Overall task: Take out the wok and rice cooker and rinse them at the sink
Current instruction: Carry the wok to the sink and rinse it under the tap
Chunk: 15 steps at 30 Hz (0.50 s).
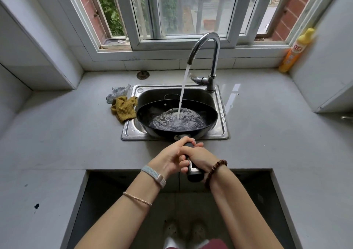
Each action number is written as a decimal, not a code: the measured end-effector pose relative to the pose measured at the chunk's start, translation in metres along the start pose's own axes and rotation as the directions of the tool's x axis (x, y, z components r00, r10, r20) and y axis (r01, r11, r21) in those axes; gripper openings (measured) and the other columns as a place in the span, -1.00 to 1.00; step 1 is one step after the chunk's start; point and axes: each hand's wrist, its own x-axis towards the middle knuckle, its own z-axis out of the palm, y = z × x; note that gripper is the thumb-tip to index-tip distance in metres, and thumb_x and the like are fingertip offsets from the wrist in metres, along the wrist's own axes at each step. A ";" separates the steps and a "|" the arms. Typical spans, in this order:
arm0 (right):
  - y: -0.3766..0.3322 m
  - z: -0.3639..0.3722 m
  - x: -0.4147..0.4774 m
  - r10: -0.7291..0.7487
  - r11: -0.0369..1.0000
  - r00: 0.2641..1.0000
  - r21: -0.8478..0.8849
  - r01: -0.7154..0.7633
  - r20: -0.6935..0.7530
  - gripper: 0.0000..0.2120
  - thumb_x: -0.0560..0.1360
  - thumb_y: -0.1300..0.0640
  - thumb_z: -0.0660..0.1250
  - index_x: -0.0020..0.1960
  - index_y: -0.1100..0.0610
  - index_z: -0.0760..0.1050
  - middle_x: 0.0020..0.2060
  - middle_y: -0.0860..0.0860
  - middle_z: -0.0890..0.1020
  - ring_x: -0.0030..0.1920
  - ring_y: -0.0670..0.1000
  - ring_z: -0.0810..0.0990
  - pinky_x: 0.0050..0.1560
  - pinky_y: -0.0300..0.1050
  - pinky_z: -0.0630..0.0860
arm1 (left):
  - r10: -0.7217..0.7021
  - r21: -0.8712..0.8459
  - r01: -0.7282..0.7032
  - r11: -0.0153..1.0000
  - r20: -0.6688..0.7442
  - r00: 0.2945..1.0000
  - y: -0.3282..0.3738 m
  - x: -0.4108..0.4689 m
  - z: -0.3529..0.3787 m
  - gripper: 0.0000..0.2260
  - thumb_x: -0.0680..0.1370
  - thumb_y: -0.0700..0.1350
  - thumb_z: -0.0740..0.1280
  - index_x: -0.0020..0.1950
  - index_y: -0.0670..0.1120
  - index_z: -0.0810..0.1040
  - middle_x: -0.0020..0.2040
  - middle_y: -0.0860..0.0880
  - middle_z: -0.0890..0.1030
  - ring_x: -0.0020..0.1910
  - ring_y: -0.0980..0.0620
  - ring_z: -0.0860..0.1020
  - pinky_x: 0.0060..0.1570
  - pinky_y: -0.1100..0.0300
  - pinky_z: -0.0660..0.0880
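A black wok (208,113) sits in the steel sink (223,122), its bowl holding rippling water. The chrome faucet (214,57) is running, and its stream lands in the middle of the wok. The wok's dark handle (193,170) points toward me over the counter edge. My left hand (168,157) and my right hand (198,157) both grip this handle, close together and overlapping. No rice cooker is in view.
A yellow cloth (125,108) and a clear scrubber (117,93) lie left of the sink. A yellow detergent bottle (298,49) stands on the sill at the right. Grey counter (66,134) spreads on both sides; wall cabinets flank the window.
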 end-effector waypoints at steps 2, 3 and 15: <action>-0.004 -0.001 -0.002 0.016 0.999 1.000 0.031 -0.017 0.023 -0.78 0.52 0.36 0.15 -0.27 0.17 0.26 -0.60 0.01 0.35 -0.72 -0.13 0.29 -0.68 -0.37 0.26 | 0.002 0.017 -0.001 1.000 -0.032 0.999 0.004 -0.003 0.004 -0.69 0.51 -0.03 0.29 -0.41 -0.06 0.61 -0.63 0.07 0.33 -0.77 0.16 0.14 -0.65 0.51 0.05; -0.006 -0.001 -0.002 0.017 0.999 0.999 0.045 -0.018 0.033 -0.77 0.52 0.36 0.15 -0.28 0.18 0.27 -0.61 0.00 0.35 -0.72 -0.14 0.29 -0.68 -0.37 0.26 | 0.000 0.022 0.001 1.000 -0.049 0.999 0.007 -0.005 0.005 -0.68 0.51 -0.04 0.30 -0.43 -0.06 0.61 -0.67 0.08 0.25 -0.77 0.16 0.12 -0.65 0.51 0.04; -0.003 0.009 0.000 0.018 0.949 0.983 0.306 -0.073 0.180 -0.76 0.54 0.32 0.12 -0.29 0.15 0.29 -0.59 -0.04 0.30 -0.70 -0.17 0.23 -0.71 -0.37 0.20 | 0.101 0.152 -0.074 0.986 -0.177 0.979 0.023 -0.011 -0.001 -0.66 0.56 -0.09 0.22 -0.39 -0.15 0.49 -0.45 0.04 0.40 -0.73 0.17 0.18 -0.68 0.40 0.09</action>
